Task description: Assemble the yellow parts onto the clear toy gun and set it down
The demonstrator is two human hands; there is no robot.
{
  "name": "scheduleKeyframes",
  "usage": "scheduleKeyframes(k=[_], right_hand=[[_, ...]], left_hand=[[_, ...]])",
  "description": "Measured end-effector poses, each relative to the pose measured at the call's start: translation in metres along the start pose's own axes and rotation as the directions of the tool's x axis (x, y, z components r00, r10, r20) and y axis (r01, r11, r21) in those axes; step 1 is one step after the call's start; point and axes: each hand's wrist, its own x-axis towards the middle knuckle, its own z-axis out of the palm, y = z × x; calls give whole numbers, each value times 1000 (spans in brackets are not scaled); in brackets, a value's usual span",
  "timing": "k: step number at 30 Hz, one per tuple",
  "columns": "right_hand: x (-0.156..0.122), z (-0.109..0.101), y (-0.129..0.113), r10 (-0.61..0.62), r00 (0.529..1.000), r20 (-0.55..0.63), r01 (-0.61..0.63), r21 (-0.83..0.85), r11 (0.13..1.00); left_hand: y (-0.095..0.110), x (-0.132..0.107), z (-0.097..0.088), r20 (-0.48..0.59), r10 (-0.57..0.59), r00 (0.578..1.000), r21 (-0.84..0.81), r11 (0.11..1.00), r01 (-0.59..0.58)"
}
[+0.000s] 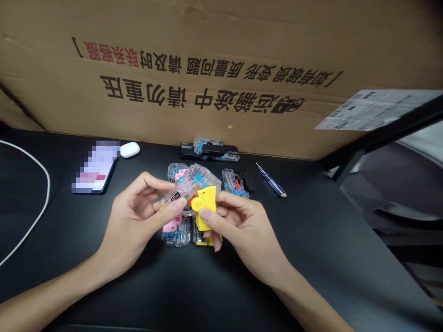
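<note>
Bare forearms reach in from the bottom edge of the surface, the left forearm point(41, 309) from the corner and the right forearm point(311, 299) just right of centre. At the far left, a white cable point(36, 193) curves along the black surface point(69, 258), and a phone point(95, 166), its screen blurred out, lies toward the back edge with a white earbud case point(129, 149) just beside it.

Mid-surface, the left hand point(133, 221) is curled, pinching a clear plastic piece point(182, 193) between thumb and fingers. The right hand point(242, 230) pinches a yellow plastic part point(206, 207) the same way. The two pieces meet between the hands, held up off the surface, though the fingers hide whether they are joined.

Directly beneath lie a clear part with pink pieces point(176, 233) and a clear and yellow part point(202, 237). Behind the hands sit a clear part with red and blue pieces point(235, 183) and a black and clear stack point(209, 150) against a cardboard box point(207, 60), which stands along the back edge. Further right, a small screwdriver point(272, 180) lies near the back edge. A paper label point(377, 109) sits on the box's right end, above a dark metal frame point(380, 133).
</note>
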Motion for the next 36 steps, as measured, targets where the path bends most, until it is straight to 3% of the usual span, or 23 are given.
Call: scheduleKeyframes(k=[5, 11, 17, 23, 28, 33, 36], right_hand=[[0, -2, 2, -39, 999, 12, 39, -18, 999], [0, -6, 7, -85, 992, -90, 75, -107, 991], [1, -6, 7, -1, 999, -55, 3, 39, 999], [4, -4, 8, -60, 995, -79, 64, 45, 997], [6, -6, 8, -78, 995, -66, 81, 55, 995], [5, -6, 9, -96, 991, -93, 103, 75, 992], [6, -6, 10, -108, 989, -99, 118, 100, 988]], left_hand=[[1, 2, -4, 20, 27, 999, 25, 999, -28], [-2, 2, -4, -32, 24, 999, 56, 998, -22], [-1, 0, -2, -46, 32, 998, 140, 990, -25], [-5, -10, -5, 51, 99, 994, 271, 956, -109], [-11, -12, -7, 110, 69, 992, 255, 962, -95], [-19, -8, -11, 190, 132, 973, 299, 936, -185], [-24, -10, -13, 263, 107, 959, 318, 929, -191]])
